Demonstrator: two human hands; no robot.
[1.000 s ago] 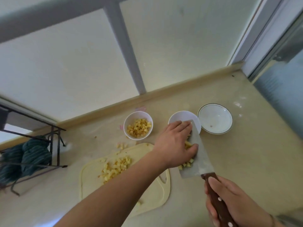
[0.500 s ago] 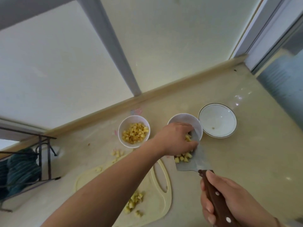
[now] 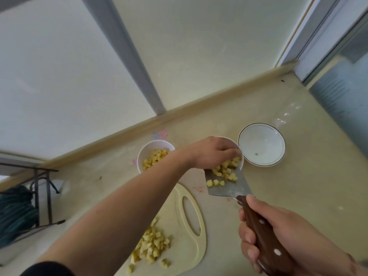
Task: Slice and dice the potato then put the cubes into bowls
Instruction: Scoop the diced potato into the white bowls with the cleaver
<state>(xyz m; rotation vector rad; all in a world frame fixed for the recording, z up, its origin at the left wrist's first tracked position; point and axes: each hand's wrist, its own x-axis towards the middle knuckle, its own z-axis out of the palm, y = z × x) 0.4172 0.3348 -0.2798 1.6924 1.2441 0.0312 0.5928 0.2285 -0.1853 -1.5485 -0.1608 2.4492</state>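
My right hand grips the brown wooden handle of a cleaver, whose flat blade carries yellow potato cubes and rests against the rim of the middle white bowl. My left hand reaches across over that bowl, fingers on the cubes at the blade's far edge. A left white bowl holds potato cubes. To the right stands a gold-rimmed white bowl, nearly bare inside. More cubes lie on the pale cutting board.
A dark wire rack with a teal striped cloth stands at the left edge of the beige counter. A raised ledge and window run behind the bowls. A frosted panel borders the counter on the right.
My left hand has slid toward the middle bowl, pushing cubes off the blade into it. The cleaver moved up to the bowl's rim. The view has shifted, so the board sits lower.
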